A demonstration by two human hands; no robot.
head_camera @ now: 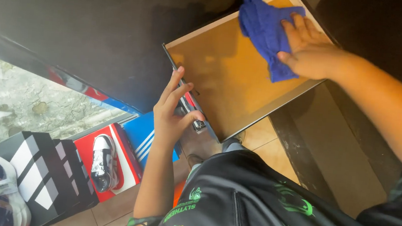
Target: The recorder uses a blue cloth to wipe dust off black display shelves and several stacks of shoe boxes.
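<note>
At lower centre of the frame the left hand [174,113] rests its spread fingers against the drawer front [189,102], thumb hooked near the edge, clamping nothing; beyond it the open drawer [224,76] runs its long axis toward the upper right; at that far end the right hand [308,49] lies flat, fingers pressed down on a blue cloth [263,28] against the brown bottom; the cloth sits up and left of that palm, so the right hand is far nearer; at lower left shoes [104,161] lie on boxes [130,162].
</note>
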